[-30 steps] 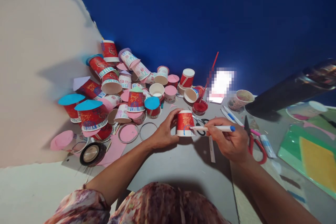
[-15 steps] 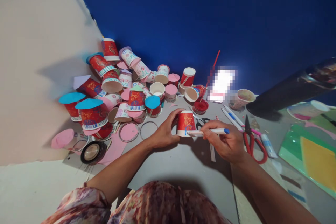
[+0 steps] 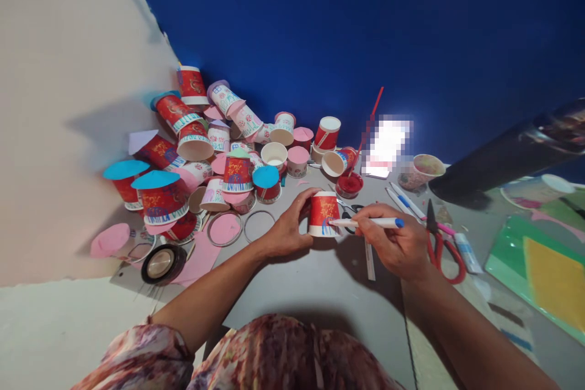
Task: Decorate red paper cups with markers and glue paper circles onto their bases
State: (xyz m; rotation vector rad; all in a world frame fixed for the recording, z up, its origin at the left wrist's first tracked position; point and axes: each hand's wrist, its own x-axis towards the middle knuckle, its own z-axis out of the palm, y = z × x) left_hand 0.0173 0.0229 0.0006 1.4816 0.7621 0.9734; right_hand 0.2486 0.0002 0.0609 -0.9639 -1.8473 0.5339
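Note:
My left hand (image 3: 292, 226) is closed around the left side of a red paper cup (image 3: 323, 210), which is upside down with its white rim at the bottom. Blue marker strokes stand on the cup's lower right side. In my right hand (image 3: 395, 244) is a white marker (image 3: 372, 223) with a blue end, held like a pen. Its tip meets the cup near the blue strokes. Black-handled scissors (image 3: 346, 212) lie behind the marker, partly hidden by it and my right hand.
Many decorated paper cups (image 3: 237, 173) are heaped at left. Behind the hands stand a small red pot (image 3: 349, 185) with a brush and a glowing phone (image 3: 386, 147). Red-handled scissors (image 3: 441, 250), a glue tube (image 3: 467, 253) and coloured sheets (image 3: 555, 280) lie at right. A dark cylinder (image 3: 498, 164) slants across.
The marker and my right hand have shifted slightly up and to the right. More blue strokes show on the cup near its rim. My left hand keeps its grip.

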